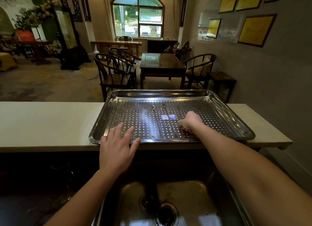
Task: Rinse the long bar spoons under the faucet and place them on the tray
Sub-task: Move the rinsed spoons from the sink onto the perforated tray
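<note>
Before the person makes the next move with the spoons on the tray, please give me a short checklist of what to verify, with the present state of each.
1. Tray rests flat on counter: ok, though its near edge slightly overhangs.
2. Two bar spoons lie inside the tray, side by side: ok.
3. Right hand closed over a third spoon: cannot tell.
4. Left hand open, resting on the tray's near rim: ok.
5. Sink free of spoons: ok.
6. Faucet off: cannot tell, not in view.

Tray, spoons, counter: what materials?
Tray: looks like stainless steel, polished, perforated; mirror glints on the rim. Spoons: thin metal, probably steel too, duller, hard to tell in this light. Counter: smooth, matte, off-white slab, stone or composite; can't say which.
</note>
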{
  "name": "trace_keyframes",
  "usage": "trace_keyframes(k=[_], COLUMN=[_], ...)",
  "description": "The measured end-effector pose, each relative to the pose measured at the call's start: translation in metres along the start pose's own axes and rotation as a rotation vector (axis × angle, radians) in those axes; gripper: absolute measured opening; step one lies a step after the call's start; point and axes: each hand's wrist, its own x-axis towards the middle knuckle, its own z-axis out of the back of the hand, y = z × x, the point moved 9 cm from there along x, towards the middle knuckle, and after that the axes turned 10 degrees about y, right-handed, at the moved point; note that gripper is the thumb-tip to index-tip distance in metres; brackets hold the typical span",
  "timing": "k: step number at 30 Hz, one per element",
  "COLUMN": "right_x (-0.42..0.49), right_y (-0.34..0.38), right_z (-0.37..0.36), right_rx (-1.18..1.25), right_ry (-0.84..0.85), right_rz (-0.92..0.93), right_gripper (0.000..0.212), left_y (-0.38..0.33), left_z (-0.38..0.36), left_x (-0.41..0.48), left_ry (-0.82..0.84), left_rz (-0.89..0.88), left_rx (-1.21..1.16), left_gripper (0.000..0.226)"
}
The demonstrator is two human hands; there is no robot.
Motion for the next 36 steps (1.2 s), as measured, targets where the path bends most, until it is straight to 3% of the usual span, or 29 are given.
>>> trace_keyframes(k=[5,24,29,36], right_x=[0.001,0.002,-0.004,-0.011], right_y=[0.007,0.007,0.027,0.057], right_z=[-0.002,0.004,0.005,-0.017], right_rx=[-0.005,-0.052,-0.078,-0.186], right_ry=[-0.012,-0.107,-0.195,-0.072], right_rz=[0.042,0.07,0.171,0.198], right_gripper=[0.031,0.005,0.007,0.023], left_y=[-0.001,0.0,0.001,0.002], left_z=[0.001,0.0,0.001,-0.001], left_x=[0.0,0.0,0.001,0.002], left_ry=[0.006,0.006,0.001,0.004], left_rz=[0.002,0.0,-0.001,-0.002], left_rx=[0.027,0.02,0.014,0.006], left_gripper=[0.064,0.065,0.065,0.063])
